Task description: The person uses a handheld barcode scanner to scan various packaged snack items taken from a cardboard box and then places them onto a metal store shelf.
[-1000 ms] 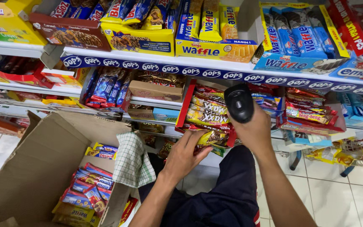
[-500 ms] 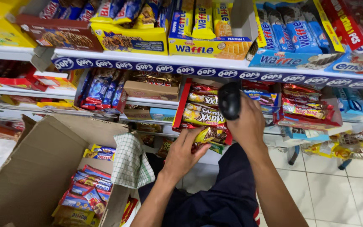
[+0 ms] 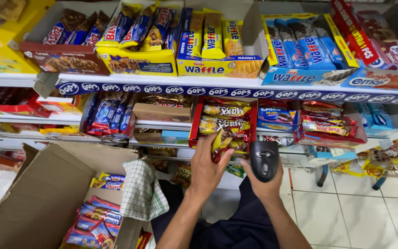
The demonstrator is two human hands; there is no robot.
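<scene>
From the head view, we see our left hand reaching up to the red tray on the middle shelf, its fingers closed around a yellow-and-red snack pack at the tray's front edge. More packs of the same kind lie just above and beyond those fingertips, stacked in the tray. Our right hand is clenched around a black scanner, held just right of the left fingers and close to the grasped pack (its head points up toward the shelf). Below and left of the left wrist sits an open cardboard box with a checked cloth draped over its edge and blue-and-red packets inside. White floor tiles lie right of the right forearm.
</scene>
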